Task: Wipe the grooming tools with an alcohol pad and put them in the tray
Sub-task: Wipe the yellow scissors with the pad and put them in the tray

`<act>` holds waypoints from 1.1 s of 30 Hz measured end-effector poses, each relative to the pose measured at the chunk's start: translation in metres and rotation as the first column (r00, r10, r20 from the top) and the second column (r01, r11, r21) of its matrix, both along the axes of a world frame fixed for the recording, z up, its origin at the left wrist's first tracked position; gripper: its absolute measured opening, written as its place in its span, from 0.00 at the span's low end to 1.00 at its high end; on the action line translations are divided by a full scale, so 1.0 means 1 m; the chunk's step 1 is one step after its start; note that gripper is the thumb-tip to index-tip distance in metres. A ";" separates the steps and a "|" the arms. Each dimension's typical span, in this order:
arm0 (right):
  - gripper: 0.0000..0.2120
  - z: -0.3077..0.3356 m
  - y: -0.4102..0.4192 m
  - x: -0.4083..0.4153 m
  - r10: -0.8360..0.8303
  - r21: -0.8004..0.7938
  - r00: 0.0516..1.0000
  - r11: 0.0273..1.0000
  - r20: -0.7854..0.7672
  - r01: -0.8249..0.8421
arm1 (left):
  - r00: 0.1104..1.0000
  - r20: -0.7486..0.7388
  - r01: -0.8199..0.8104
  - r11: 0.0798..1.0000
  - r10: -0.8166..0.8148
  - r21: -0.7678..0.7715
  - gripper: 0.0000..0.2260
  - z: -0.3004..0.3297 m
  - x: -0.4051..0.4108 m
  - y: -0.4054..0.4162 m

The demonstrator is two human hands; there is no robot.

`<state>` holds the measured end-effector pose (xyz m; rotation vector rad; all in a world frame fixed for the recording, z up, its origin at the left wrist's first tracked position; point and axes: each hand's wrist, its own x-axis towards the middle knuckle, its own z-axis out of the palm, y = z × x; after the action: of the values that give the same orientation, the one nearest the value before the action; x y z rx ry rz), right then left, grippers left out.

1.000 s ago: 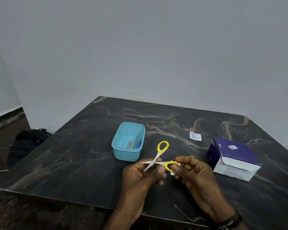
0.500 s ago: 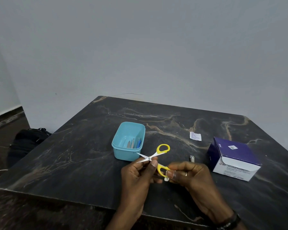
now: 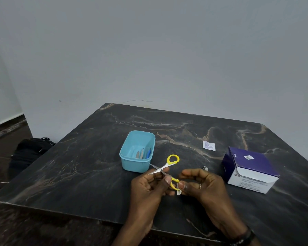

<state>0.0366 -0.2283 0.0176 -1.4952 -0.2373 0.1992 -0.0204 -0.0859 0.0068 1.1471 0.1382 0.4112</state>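
Small scissors with yellow handles and spread steel blades are held over the dark table. My left hand grips them near the pivot. My right hand pinches a white alcohol pad against the lower yellow handle loop. The light blue tray stands just beyond my left hand, with several tools lying inside it. A small metal nail clipper lies on the table behind my right hand.
A purple and white box of alcohol swabs stands at the right. A torn white sachet lies behind it toward the middle. The table is dark marble; a black bag sits on the floor at left.
The scissors have turned: the blades now point left toward the tray and the upper handle loop leans right. My right hand moved the pad down onto the lower loop.
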 end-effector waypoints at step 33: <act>0.03 -0.003 0.002 -0.003 0.045 -0.141 0.975 0.990 0.215 -0.015 | 0.998 0.006 -0.066 0.998 0.066 -0.005 0.06 0.000 0.001 0.001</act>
<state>0.0339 -0.2268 0.0149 -1.6536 -0.4300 0.0760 -0.0191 -0.0852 0.0066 1.1383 0.1724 0.4725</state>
